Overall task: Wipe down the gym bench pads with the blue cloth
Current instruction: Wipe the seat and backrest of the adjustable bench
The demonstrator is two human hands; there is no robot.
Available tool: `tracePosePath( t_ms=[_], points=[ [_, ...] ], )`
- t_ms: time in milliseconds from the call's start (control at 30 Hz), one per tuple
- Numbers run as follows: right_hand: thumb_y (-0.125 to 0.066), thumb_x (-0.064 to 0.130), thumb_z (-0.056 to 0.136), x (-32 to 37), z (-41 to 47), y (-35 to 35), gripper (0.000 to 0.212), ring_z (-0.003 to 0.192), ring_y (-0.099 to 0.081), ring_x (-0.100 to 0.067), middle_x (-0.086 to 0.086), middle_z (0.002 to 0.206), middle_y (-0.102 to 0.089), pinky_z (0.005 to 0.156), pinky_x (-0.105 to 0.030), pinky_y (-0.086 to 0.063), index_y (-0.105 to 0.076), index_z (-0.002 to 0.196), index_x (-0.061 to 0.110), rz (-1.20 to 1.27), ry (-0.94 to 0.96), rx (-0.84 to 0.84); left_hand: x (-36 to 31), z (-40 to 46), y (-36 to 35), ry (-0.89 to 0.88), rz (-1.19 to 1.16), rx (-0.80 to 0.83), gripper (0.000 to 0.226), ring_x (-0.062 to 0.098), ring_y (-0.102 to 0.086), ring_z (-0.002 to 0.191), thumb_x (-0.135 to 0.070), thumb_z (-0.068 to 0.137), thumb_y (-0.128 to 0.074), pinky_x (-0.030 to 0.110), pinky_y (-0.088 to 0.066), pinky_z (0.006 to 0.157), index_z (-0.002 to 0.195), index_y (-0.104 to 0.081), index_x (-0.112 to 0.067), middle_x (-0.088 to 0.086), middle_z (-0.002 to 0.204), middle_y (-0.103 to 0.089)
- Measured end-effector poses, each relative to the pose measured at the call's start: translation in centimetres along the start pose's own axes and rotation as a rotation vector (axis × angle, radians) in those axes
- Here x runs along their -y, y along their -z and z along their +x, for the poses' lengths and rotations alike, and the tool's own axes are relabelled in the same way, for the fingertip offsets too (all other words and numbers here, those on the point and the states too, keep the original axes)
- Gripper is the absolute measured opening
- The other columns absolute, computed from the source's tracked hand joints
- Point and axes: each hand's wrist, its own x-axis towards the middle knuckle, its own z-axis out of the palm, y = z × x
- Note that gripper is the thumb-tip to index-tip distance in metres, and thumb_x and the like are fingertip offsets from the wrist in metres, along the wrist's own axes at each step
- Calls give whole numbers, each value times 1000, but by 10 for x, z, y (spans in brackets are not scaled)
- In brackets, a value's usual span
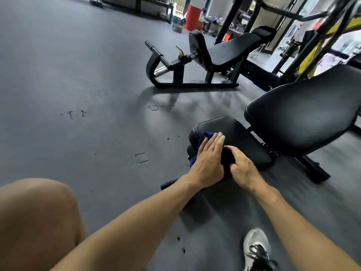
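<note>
Now, left hand (209, 159) flat — pressing blue cloth (205, 136) on seat pad (240, 137), right hand (241, 166) curled gripping its edge, no readable labels.

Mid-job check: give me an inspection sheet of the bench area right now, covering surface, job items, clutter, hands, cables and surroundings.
Surface: grey gym floor, scuffed with small marks.
Job's things: blue cloth lies on the near seat pad; the inclined back pad sits behind it, untouched.
Clutter: nothing seen on the pads; a green basin and red cylinder stand far off.
Hands: left hand presses flat on the cloth; right hand rests on the seat pad's near end, fingers curled.
Cables: nothing seen.
Surroundings: second bench machine, black and yellow rack, the person's white shoe.
</note>
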Motion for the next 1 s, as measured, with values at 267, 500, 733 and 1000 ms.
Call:
tracePosePath(
  t_ms=[267, 500, 733, 1000],
  points=[
    [-48, -9, 87, -12, -1, -9, 64, 139, -39, -8, 1, 151, -46, 109, -6, -20, -47, 147, 14, -10, 41, 2, 48, 15, 26, -218, 347, 31, 79, 33, -5, 157, 1, 71, -58, 43, -24, 125, 148, -41, 7, 23, 168, -13],
    [-48, -9, 86, -27, -3, -6, 68, 139, -37, -1, 9, 151, -44, 113, -7, -24, -46, 148, 19, 67, 130, 9, 39, 9, 29, -151, 389, 125, 80, 35, -16, 154, -12, 75, -45, 52, -12, 127, 155, -40, -14, 16, 159, -33],
    [-43, -14, 80, -32, 0, -5, 74, 139, -39, -11, -2, 150, -46, 108, -2, -20, -43, 149, 12, 16, 146, 10, 24, -27, -10, -453, 481, -5, 68, 39, -41, 142, -34, 88, -64, 55, -23, 123, 147, -49, -3, 20, 148, -48],
    [-44, 1, 95, -33, 24, -9, 39, 122, -50, -8, 6, 129, -56, 104, -14, -35, -60, 126, 18, -64, 201, -99, 73, 15, 20, -393, 354, -103, 52, 41, -45, 136, -39, 102, -51, 52, -32, 119, 130, -59, 3, 24, 135, -54]
  ],
)
